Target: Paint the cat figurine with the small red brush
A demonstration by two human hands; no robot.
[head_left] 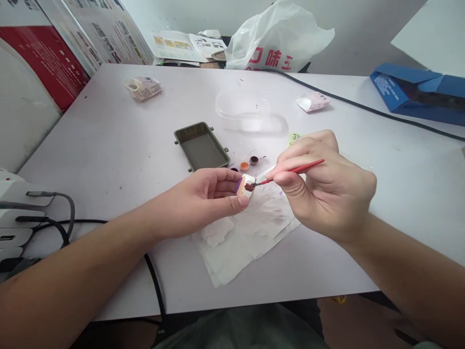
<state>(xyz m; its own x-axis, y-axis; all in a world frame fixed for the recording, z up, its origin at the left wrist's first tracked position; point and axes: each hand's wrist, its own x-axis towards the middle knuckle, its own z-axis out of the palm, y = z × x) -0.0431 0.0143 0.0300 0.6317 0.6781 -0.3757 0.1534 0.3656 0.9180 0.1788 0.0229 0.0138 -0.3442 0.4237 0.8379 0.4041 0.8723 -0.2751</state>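
Between the thumb and fingers of my left hand [203, 196] sits a small white piece [246, 180] painted with purple, orange and brown patches; its exact kind I cannot make out. My right hand [323, 186] pinches a thin red paintbrush [305, 166], its dark tip touching the brown patch. Just beyond the piece stand little paint pots, one orange [244, 166] and one dark brown [254, 160], with a dark one partly hidden by my left fingers. Stained white tissues [232, 257] lie under both hands.
An olive-green tray [202, 145] and a clear plastic container [250, 114] stand behind the pots. Crumpled wrappers [143, 88] lie farther back. A black cable [356, 103] crosses toward a blue box [417, 94]. Plugged-in cords [54, 194] are at left, a white plastic bag [276, 36] behind.
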